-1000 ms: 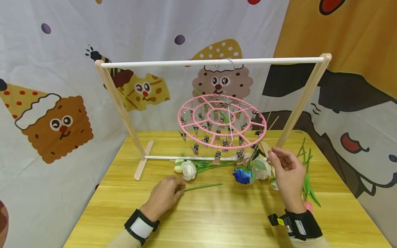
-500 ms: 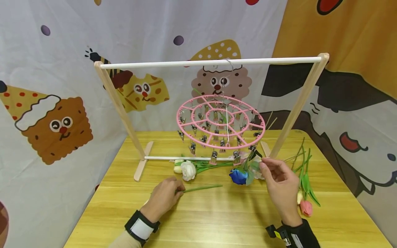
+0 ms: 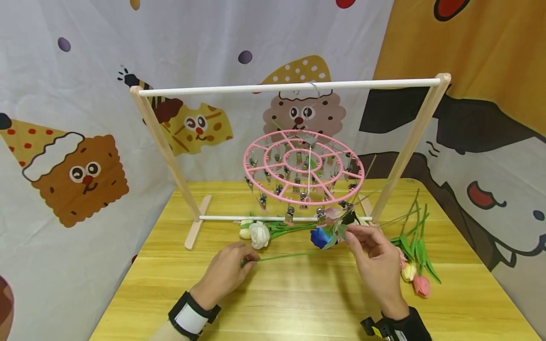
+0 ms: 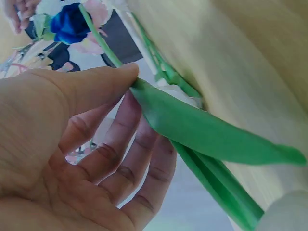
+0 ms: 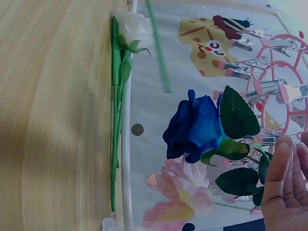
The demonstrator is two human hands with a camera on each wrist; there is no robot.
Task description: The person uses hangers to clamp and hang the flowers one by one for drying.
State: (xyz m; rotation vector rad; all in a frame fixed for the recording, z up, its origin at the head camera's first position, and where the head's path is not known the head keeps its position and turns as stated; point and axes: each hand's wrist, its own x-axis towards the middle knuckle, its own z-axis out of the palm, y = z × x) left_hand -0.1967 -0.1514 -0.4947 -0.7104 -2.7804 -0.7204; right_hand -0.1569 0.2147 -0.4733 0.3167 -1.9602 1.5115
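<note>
Beneath the near right edge of the pink clip rack, a blue rose is recorded above the table, with a pink flower just beside it. The right hand is at the rose's leaves, thumb and fingertips close together; whether they pinch a leaf or stem cannot be told, even from the right wrist view.

The left hand is low over the near left part of the table. Its thumb and fingers pinch a green stem, which points rightward toward the rose. A long green leaf extends from this grip, and part of a white bloom shows in the corner of the left wrist view.

A white rose lies beyond the left hand, near the lower white bar. To the right of the right hand lie a yellow tulip and a pink tulip. The rack hangs by a hook from the upper white bar.
</note>
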